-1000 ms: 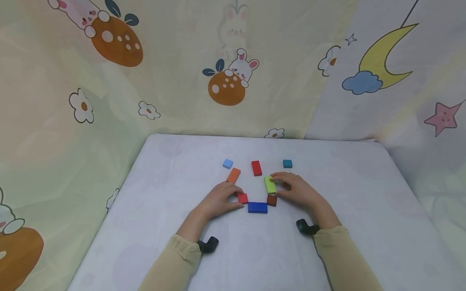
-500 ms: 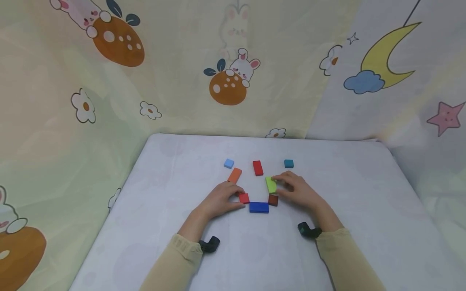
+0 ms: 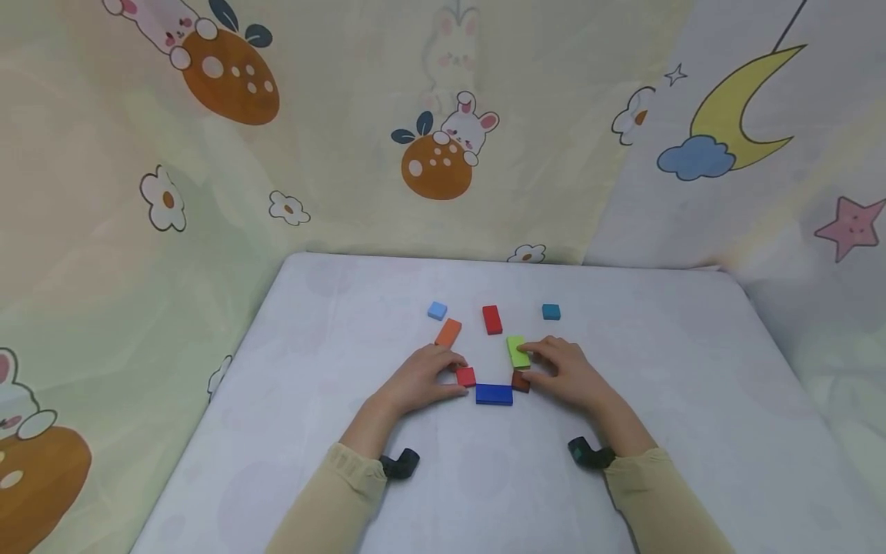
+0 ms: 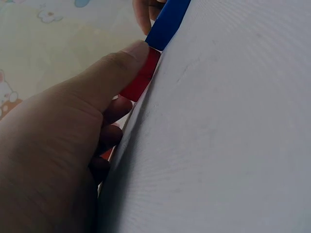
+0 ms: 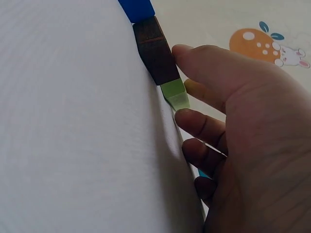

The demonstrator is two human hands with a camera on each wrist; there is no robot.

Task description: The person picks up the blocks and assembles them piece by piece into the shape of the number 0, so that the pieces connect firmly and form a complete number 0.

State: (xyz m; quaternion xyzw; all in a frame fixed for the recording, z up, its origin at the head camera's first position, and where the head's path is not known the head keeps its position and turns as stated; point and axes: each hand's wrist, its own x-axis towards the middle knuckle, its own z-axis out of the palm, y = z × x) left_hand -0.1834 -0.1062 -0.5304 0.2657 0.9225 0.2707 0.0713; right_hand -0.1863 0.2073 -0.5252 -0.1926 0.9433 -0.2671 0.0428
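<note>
My left hand (image 3: 418,379) pinches a small red block (image 3: 466,377) between thumb and fingers; in the left wrist view the thumb lies along the red block (image 4: 140,80). A long blue block (image 3: 494,395) sits corner to corner with it. On its other side stands a small brown block (image 3: 520,382), with a lime green block (image 3: 517,352) behind. My right hand (image 3: 569,375) is spread loosely beside these two, index fingertip at the green block's right edge. In the right wrist view its thumb tip is right at the brown block (image 5: 156,51).
Behind the hands lie an orange block (image 3: 448,332), a longer red block (image 3: 492,320), a light blue block (image 3: 437,310) and a teal block (image 3: 551,312). A white cloth covers the table (image 3: 346,308). A printed curtain (image 3: 332,138) hangs behind it.
My right hand has slid toward me along the green block, its thumb now over by the brown block. My left hand stays at the small red block. The head view has shifted slightly.
</note>
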